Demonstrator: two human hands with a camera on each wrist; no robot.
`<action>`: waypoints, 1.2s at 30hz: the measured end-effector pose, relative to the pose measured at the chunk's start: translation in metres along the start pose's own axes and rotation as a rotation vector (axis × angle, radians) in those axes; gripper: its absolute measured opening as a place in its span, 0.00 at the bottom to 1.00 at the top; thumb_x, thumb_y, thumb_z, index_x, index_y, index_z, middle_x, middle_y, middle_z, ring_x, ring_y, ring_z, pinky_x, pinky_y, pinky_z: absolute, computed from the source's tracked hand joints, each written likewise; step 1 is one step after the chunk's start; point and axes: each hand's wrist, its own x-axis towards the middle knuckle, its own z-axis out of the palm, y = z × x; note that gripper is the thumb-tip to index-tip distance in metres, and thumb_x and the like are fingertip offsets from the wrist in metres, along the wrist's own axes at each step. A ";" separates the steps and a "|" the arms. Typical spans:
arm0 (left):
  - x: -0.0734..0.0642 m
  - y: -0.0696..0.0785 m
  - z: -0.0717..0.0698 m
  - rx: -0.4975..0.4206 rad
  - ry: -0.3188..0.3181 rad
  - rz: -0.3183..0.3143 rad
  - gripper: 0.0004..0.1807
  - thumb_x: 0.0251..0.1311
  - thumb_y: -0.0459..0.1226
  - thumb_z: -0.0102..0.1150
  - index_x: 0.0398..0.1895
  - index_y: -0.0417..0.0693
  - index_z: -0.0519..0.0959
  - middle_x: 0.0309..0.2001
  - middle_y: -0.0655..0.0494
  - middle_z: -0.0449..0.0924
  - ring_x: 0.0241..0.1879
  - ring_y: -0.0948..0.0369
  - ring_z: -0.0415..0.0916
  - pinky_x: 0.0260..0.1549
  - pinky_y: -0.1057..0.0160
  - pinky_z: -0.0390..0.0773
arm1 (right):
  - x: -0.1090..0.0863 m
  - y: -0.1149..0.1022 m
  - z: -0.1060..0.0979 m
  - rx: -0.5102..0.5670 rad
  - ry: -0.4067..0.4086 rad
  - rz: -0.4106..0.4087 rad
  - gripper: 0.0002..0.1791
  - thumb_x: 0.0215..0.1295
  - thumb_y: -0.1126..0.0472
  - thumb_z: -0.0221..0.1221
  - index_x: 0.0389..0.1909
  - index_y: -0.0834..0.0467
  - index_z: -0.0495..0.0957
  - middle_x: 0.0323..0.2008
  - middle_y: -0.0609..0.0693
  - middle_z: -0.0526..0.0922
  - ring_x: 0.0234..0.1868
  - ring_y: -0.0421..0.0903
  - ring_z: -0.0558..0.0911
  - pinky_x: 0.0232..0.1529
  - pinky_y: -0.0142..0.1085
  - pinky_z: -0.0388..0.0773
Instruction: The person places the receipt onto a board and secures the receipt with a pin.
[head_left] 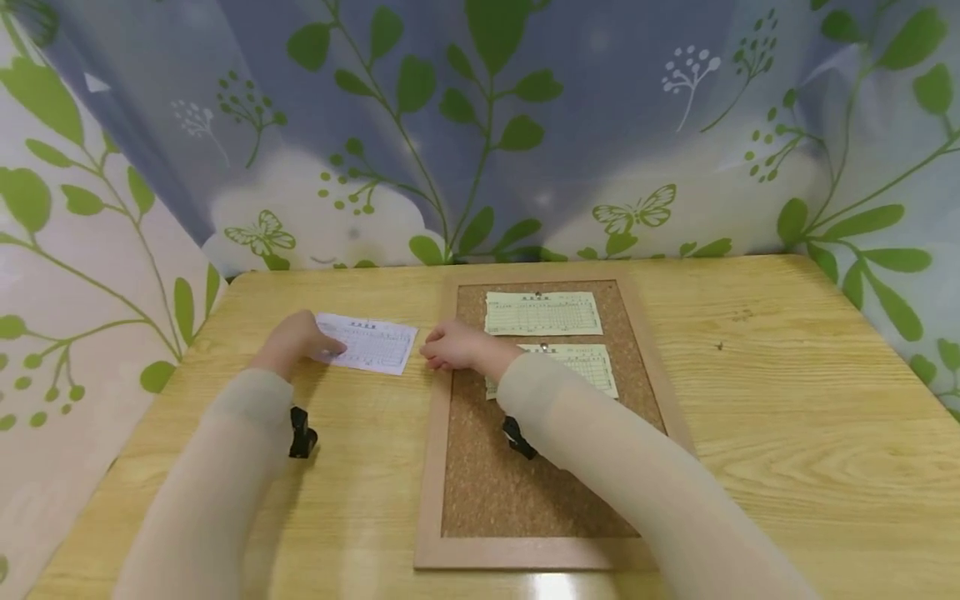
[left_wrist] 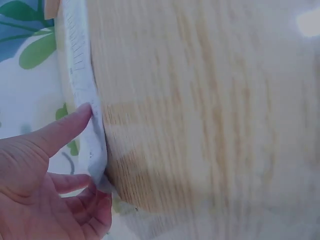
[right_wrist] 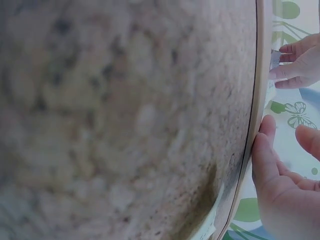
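A white printed form slip (head_left: 367, 343) lies over the table left of the corkboard (head_left: 540, 492). My left hand (head_left: 295, 340) pinches its left end, thumb on top; the left wrist view shows the thumb (left_wrist: 75, 122) on the paper's face and the other fingers curled at its edge. Over the board's left wooden frame is my right hand (head_left: 459, 346), fingers pointing at the slip's right edge. In the right wrist view its thumb stands apart from the fingers (right_wrist: 265, 155), with nothing between them.
Two pale yellow form slips hang on the corkboard, an upper one (head_left: 542, 314) and a lower one (head_left: 577, 367) partly covered by my right forearm, each with a pin at its top. The wooden table (head_left: 810, 400) meets a leaf-patterned curtain (head_left: 525, 167) at the back.
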 end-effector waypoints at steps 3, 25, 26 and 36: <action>0.000 -0.006 0.001 -0.055 -0.045 -0.014 0.41 0.56 0.45 0.63 0.59 0.19 0.60 0.58 0.26 0.62 0.55 0.39 0.62 0.60 0.46 0.58 | 0.000 0.000 0.002 -0.001 -0.001 -0.007 0.21 0.68 0.61 0.52 0.57 0.70 0.69 0.43 0.59 0.81 0.41 0.45 0.81 0.36 0.30 0.76; -0.037 -0.036 0.003 -0.671 -0.021 0.142 0.16 0.69 0.38 0.47 0.48 0.30 0.65 0.40 0.48 0.71 0.30 0.68 0.72 0.33 0.68 0.77 | -0.023 0.007 -0.004 0.068 -0.084 -0.028 0.25 0.70 0.60 0.51 0.63 0.69 0.63 0.55 0.61 0.74 0.51 0.48 0.78 0.48 0.34 0.75; -0.040 -0.036 0.003 -0.712 -0.024 0.145 0.16 0.69 0.38 0.47 0.47 0.30 0.65 0.41 0.48 0.71 0.31 0.69 0.73 0.34 0.68 0.78 | -0.023 0.009 -0.006 0.077 -0.084 -0.030 0.25 0.70 0.60 0.50 0.63 0.69 0.63 0.55 0.62 0.74 0.50 0.48 0.79 0.48 0.34 0.75; -0.071 -0.014 0.012 -0.802 -0.083 0.208 0.17 0.68 0.40 0.49 0.47 0.31 0.67 0.37 0.55 0.77 0.32 0.67 0.76 0.33 0.66 0.77 | -0.036 0.018 -0.022 0.213 -0.034 -0.003 0.25 0.70 0.62 0.51 0.63 0.71 0.62 0.50 0.62 0.78 0.47 0.47 0.79 0.50 0.36 0.74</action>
